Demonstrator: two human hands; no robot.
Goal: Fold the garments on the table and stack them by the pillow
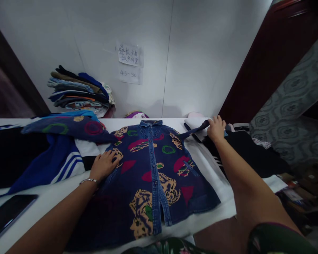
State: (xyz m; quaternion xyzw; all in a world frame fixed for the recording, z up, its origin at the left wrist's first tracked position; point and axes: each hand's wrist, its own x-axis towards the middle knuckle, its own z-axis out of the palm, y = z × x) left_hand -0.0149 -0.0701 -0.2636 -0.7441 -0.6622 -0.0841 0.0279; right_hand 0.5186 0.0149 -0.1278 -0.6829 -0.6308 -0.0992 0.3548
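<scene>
Across the middle of the white table (55,192) lies a dark blue printed shirt (141,160), front up, its collar (151,122) at the far end. Left of it, a striped blue garment (59,158) lies partly under one outspread sleeve (69,127); behind stands a stack of folded clothes (79,91), and a dark phone (12,213) rests at the near left. The right hand (216,127) grips the other sleeve (193,132) by its end, stretched out sideways. The left hand (105,164) — a bracelet (88,180) at its wrist — rests unclenched on the shirt's side.
</scene>
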